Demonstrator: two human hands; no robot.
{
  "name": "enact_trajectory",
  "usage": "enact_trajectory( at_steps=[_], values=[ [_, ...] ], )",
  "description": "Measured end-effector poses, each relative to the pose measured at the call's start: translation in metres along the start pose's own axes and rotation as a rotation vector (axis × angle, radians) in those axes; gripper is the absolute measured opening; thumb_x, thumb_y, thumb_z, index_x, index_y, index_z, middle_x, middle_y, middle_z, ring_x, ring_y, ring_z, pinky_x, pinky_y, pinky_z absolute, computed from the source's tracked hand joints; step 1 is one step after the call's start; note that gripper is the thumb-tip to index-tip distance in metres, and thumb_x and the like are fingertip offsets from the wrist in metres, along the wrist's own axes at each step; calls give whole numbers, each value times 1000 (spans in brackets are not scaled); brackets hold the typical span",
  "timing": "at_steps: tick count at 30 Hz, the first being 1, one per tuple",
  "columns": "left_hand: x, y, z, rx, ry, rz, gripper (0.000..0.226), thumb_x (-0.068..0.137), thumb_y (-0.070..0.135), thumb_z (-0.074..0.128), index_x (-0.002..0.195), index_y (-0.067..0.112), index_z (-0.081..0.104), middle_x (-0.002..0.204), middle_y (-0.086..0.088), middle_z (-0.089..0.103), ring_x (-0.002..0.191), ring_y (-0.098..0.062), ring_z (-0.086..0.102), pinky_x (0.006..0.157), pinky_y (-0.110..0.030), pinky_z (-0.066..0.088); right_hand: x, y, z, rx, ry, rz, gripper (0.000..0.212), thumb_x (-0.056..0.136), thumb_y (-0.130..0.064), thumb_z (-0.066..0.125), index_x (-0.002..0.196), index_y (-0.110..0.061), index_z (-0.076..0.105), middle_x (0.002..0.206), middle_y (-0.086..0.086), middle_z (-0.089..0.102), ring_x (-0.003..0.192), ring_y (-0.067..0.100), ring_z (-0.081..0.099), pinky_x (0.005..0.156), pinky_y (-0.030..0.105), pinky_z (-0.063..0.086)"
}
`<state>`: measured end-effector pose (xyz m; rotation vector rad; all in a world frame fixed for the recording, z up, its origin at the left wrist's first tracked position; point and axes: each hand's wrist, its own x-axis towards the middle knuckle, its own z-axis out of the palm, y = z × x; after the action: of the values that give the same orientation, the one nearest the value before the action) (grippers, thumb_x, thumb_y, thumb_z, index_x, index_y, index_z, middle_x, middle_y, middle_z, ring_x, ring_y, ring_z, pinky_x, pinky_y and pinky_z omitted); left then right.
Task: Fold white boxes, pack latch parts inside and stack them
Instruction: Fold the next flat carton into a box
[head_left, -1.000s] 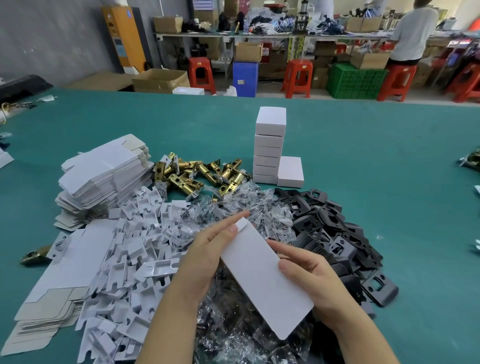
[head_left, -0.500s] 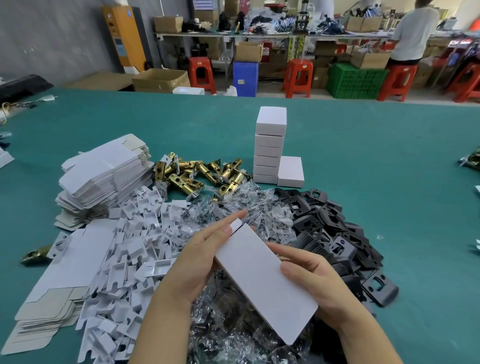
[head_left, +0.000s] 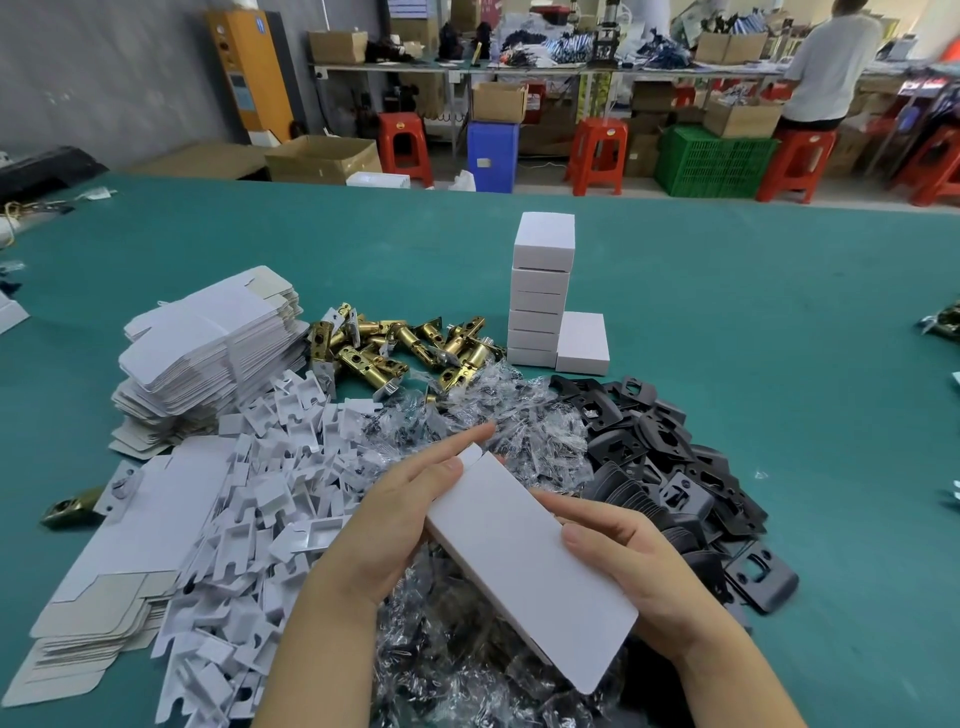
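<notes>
From the head camera, both hands hold one white box (head_left: 530, 566) low in the middle, above a heap of clear bags (head_left: 467, 665). The box lies tilted, its far end up and to the left, its near end down and to the right. The left hand (head_left: 400, 514) holds the far left side, its index finger stretched straight along the far end beside a small flap (head_left: 470, 457); the rest of its grip is hidden behind the box, so how tightly it closes I cannot tell. The right hand (head_left: 634, 566) clasps the right edge, thumb on the top face and fingers curled under. On the green table (head_left: 753, 322) beyond stands a stack of boxes (head_left: 540, 296), with a single box (head_left: 583, 343) touching its right side. Left of the stack lie brass latches (head_left: 395, 348); further left, a pile of flat blanks (head_left: 208, 343). White inserts (head_left: 260, 499) spread left of the hands, and black plates (head_left: 670, 467) lie to the right.
</notes>
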<state>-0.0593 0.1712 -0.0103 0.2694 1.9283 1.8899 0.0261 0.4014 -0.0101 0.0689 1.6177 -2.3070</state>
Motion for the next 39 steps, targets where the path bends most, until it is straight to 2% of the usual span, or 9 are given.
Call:
enact_trajectory(
  at_steps=[6, 13, 16, 20, 24, 26, 29, 35, 39],
  values=[
    [0, -1, 0, -6, 6, -1, 40, 93, 43, 53, 131, 48, 65, 128, -4, 70, 121, -44, 57, 105, -54, 46, 0, 0, 0, -4, -1, 0, 39, 87, -23, 69, 125, -24, 74, 119, 17, 74, 92, 24, 73, 74, 31, 60],
    [-2, 2, 2, -9, 19, -17, 42, 90, 41, 52, 128, 51, 66, 131, 1, 68, 97, -17, 63, 82, -30, 48, 1, 2, 0, 1, 6, 9, 38, 87, -22, 69, 125, -24, 74, 119, 17, 74, 93, 24, 74, 72, 31, 59],
    [-3, 4, 3, -1, 25, -31, 42, 89, 42, 52, 127, 52, 66, 130, 1, 67, 90, -10, 62, 73, -25, 47, 1, 1, 0, -7, 11, 7, 38, 87, -23, 70, 124, -24, 75, 117, 15, 75, 91, 23, 74, 71, 30, 59],
    [-4, 6, 3, 22, 20, -28, 43, 90, 41, 48, 127, 53, 66, 134, 3, 66, 101, -18, 61, 80, -30, 46, 1, 2, -1, -12, 7, 6, 38, 87, -23, 70, 125, -25, 74, 118, 17, 74, 94, 25, 74, 74, 32, 60],
    [-5, 8, 3, 44, 5, -2, 42, 92, 43, 45, 128, 51, 66, 131, 8, 67, 101, -15, 62, 80, -30, 46, 1, 3, -1, -26, -5, 4, 40, 87, -27, 74, 127, -25, 73, 122, 17, 73, 97, 27, 73, 78, 33, 60],
    [-6, 7, 3, 38, -5, 25, 45, 91, 56, 46, 132, 49, 64, 126, 10, 69, 108, -20, 63, 90, -35, 48, 1, 3, -2, -32, -9, 0, 45, 83, -33, 76, 128, -25, 73, 122, 17, 73, 97, 26, 73, 76, 33, 60],
    [-7, 7, 2, 57, -54, 55, 53, 88, 66, 48, 137, 51, 58, 141, 14, 60, 128, -22, 56, 109, -47, 41, 2, 2, -3, -44, -14, -9, 47, 83, -34, 76, 129, -25, 72, 120, 16, 74, 94, 25, 74, 73, 32, 59],
    [-9, 8, 7, 181, -94, 109, 58, 82, 57, 64, 139, 59, 51, 136, 19, 61, 115, -12, 63, 95, -35, 54, 1, 2, -6, -53, -8, -17, 41, 86, -29, 75, 127, -25, 73, 116, 14, 76, 90, 23, 74, 70, 30, 59],
    [-9, 8, 8, 129, -110, 107, 51, 89, 54, 52, 140, 55, 53, 137, 10, 64, 120, -21, 63, 104, -44, 49, 0, 0, -7, -56, 4, -8, 37, 87, -23, 71, 124, -25, 75, 113, 15, 76, 88, 23, 74, 70, 31, 60]
  ],
)
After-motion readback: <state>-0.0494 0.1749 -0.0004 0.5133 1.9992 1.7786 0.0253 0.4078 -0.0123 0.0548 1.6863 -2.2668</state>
